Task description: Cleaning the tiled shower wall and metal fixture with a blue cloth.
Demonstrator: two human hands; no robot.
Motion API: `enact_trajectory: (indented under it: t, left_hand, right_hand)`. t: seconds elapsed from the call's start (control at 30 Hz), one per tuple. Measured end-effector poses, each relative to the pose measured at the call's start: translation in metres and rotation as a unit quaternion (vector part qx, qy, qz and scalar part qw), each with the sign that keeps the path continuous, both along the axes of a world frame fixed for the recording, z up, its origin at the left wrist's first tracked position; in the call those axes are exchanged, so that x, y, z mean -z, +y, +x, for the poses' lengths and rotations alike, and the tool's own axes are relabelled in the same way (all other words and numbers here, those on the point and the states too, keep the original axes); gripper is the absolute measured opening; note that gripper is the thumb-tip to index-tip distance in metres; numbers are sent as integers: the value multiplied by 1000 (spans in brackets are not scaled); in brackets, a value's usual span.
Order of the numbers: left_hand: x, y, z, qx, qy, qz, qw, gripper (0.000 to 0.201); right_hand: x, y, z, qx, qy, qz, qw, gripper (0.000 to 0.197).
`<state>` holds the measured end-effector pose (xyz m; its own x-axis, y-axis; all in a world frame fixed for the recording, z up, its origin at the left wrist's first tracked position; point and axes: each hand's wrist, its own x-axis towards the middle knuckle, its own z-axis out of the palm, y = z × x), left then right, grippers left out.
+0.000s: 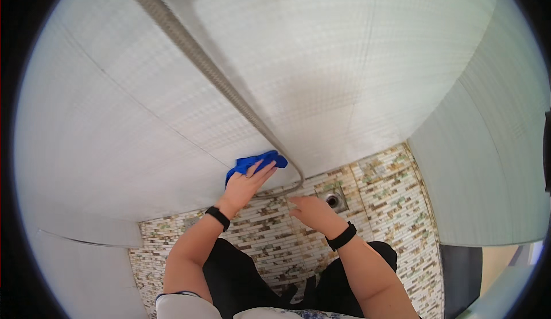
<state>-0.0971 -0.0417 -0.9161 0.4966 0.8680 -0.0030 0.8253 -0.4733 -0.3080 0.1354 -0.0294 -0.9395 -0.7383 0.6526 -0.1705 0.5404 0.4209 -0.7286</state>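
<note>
My left hand [244, 188] presses a blue cloth [261, 161] against the white wall, low down near the floor. Its fingers lie stretched over the cloth, which bunches out around them. Just to the right of the cloth, a braided metal shower hose [221, 83] runs down the wall and loops back close to the floor. My right hand [315, 213] hangs over the floor beside the bottom of that loop, holding nothing I can see. Its index finger points left and the other fingers are partly bent.
A square floor drain [332, 200] lies just beyond my right hand. Patterned mosaic tiles [390, 204] cover the floor. White walls [344, 60] stand in front and to the sides. A dark panel [461, 279] borders the floor at the lower right. My knees are bent below my arms.
</note>
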Motion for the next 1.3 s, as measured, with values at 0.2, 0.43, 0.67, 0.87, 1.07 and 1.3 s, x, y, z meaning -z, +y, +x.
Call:
enact_trajectory:
  t: [0.2,0.43,0.67,0.87,1.07,1.3]
  left_hand:
    - [-95,-9,-31,-109,-130,408,897,58]
    - [-201,22,-21,-169,-304,640,685,54]
    - [-176,14,-43,-163,-238,615,734,58]
    - [-168,7,-50,-164,-237,592,753,59]
    - [-175,-3,-58,-119,-231,541,800,55]
    - [-317,11,-36,-81,-139,478,864,54]
  right_hand:
    - [2,0,-25,0,71,9,997,33]
    - [35,11,-33,-38,59,7,998,34]
    - [5,16,-38,-45,-24,-78,996,36]
    - [5,2,-26,-38,11,-58,998,42]
    - [7,-29,-14,5,20,-136,990,47]
    - [-40,-85,-9,161,16,-330,930,36]
